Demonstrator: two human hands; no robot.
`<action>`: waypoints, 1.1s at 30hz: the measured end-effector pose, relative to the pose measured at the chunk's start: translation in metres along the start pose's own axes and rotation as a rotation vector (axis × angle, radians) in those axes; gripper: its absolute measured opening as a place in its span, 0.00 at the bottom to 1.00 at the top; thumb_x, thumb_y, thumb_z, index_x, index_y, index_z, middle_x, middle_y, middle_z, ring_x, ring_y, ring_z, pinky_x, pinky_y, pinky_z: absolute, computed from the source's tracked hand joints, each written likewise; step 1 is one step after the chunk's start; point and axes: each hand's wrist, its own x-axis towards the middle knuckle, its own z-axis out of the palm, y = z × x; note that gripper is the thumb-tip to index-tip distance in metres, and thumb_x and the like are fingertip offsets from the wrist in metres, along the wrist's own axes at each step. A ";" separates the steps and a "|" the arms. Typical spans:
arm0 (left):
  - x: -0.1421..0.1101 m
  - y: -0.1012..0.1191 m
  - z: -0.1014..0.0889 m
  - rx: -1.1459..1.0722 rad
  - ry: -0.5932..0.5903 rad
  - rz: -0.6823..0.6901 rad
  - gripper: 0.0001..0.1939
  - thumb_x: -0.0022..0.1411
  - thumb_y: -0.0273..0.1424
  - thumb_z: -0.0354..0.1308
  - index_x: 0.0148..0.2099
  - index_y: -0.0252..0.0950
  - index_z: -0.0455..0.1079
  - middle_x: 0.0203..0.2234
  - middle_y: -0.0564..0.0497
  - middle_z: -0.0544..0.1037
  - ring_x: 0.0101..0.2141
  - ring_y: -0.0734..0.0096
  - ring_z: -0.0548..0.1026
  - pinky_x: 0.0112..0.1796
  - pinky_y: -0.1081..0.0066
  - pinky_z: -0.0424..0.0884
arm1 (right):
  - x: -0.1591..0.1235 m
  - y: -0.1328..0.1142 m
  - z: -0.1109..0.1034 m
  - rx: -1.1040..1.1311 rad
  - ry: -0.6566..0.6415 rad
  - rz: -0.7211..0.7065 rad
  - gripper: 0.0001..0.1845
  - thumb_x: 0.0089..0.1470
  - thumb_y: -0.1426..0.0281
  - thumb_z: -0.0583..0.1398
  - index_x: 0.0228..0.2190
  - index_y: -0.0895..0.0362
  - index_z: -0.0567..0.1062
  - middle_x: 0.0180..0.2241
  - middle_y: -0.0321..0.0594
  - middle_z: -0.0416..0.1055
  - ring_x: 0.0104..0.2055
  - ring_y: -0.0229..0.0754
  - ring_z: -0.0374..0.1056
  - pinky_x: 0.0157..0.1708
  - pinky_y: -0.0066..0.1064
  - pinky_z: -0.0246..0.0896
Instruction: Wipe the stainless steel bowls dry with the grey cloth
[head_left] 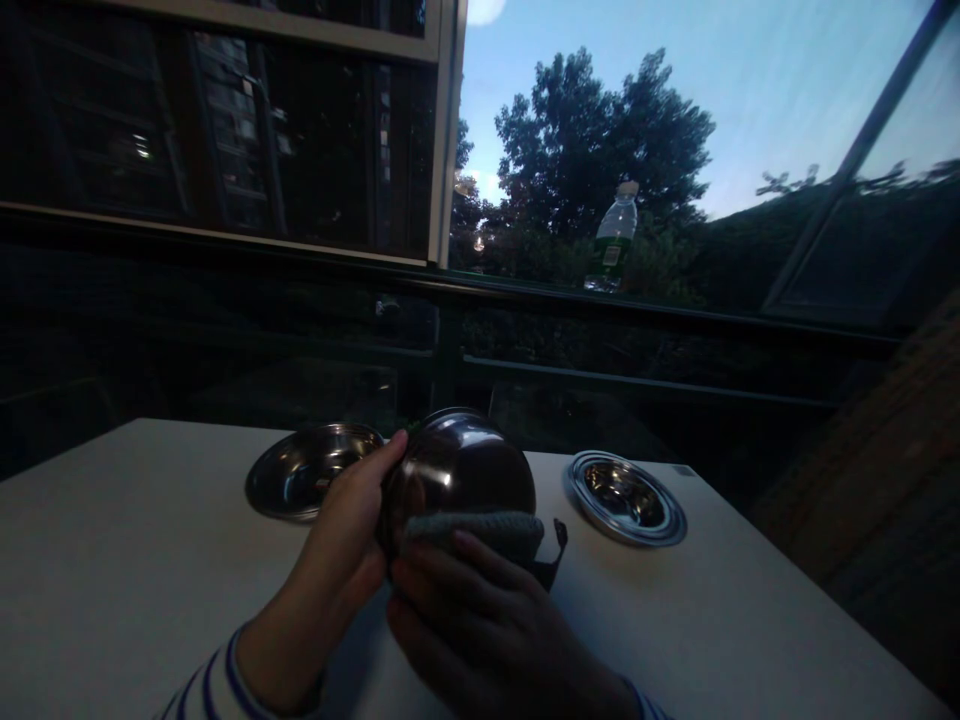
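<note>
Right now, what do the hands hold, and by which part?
The left hand holds a metal vessel by its left side; the right hand holds a cloth by its near edge, against the vessel.

1 capped bottle (613, 243) stands at the window rail (540, 294), trees (577, 140) beyond.

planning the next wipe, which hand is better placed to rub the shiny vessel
Likely the right hand: it already has the cloth against the shiny vessel, while the left hand is busy gripping the vessel's side.
</note>
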 end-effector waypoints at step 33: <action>-0.009 0.025 -0.003 -0.041 -0.125 0.005 0.14 0.59 0.25 0.50 0.25 0.31 0.74 0.17 0.49 0.78 0.18 0.71 0.76 0.21 0.74 0.73 | -0.024 0.041 -0.019 0.260 0.390 0.621 0.20 0.57 0.79 0.49 0.51 0.57 0.63 0.52 0.46 0.65 0.55 0.41 0.60 0.53 0.36 0.61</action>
